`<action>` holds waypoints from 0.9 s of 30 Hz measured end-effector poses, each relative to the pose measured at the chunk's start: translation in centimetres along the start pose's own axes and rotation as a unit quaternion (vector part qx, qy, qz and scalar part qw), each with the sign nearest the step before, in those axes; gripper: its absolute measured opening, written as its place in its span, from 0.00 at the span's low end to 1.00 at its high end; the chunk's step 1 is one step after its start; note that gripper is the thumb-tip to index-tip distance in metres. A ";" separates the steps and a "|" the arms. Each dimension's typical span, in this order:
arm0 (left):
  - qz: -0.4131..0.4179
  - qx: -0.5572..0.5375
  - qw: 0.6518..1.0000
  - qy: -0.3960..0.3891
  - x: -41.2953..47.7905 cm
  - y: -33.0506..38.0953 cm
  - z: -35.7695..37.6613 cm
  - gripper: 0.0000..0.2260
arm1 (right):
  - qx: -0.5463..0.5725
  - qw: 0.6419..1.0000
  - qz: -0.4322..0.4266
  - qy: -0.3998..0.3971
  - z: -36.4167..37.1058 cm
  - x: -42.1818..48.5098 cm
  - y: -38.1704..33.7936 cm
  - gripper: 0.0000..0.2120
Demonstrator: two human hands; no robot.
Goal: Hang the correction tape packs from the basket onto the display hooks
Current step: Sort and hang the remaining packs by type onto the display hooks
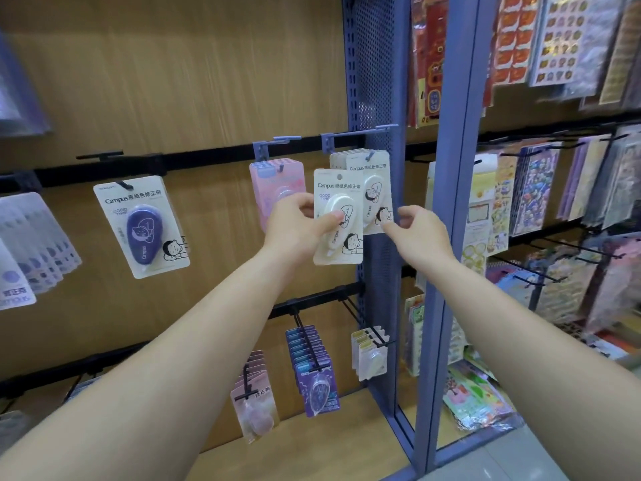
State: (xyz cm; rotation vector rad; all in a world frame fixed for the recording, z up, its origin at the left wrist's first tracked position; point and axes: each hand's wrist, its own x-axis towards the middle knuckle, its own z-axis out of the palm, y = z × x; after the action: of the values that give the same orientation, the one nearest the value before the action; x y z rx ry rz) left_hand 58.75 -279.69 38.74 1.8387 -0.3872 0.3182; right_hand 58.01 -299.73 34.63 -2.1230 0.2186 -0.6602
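Left hand [295, 227] grip pinches the cream pack [338, 216] mid-card; it looks light and stiff, best held there. Right hand [418, 236] grip pinches the hung pack [376, 189] by its lower corner.

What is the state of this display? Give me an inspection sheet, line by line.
Surface: wooden back panel crossed by a black rail.
Job's things: cream pack held up near the blue hook, not yet hung; front hung pack with more behind it on that hook; basket not in view.
Clutter: nothing seen.
Grippers: left hand grips the cream pack; right hand appears to pinch the front hung pack's lower corner.
Cables: nothing seen.
Surroundings: purple pack and pink packs hang to the left, lower-row packs below, sticker sheets to the right.
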 end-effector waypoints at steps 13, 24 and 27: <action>0.021 -0.007 1.000 0.000 5.3 2.7 4.9 0.05 | -0.073 0.996 -0.035 -0.048 -4.2 -2.0 2.9 0.21; -0.002 0.026 1.000 0.016 4.9 2.3 5.7 0.07 | -0.071 0.995 -0.036 -0.052 -3.5 -2.2 2.6 0.21; -0.019 0.029 0.999 0.023 5.0 2.1 5.9 0.05 | -0.070 0.996 -0.033 -0.055 -3.5 -2.3 2.8 0.21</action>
State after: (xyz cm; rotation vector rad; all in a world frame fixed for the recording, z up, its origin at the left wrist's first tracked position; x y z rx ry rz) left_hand 62.57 -286.42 40.91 1.8889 -0.3141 0.3475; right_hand 54.46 -302.99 33.22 -2.3011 0.1379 -0.5787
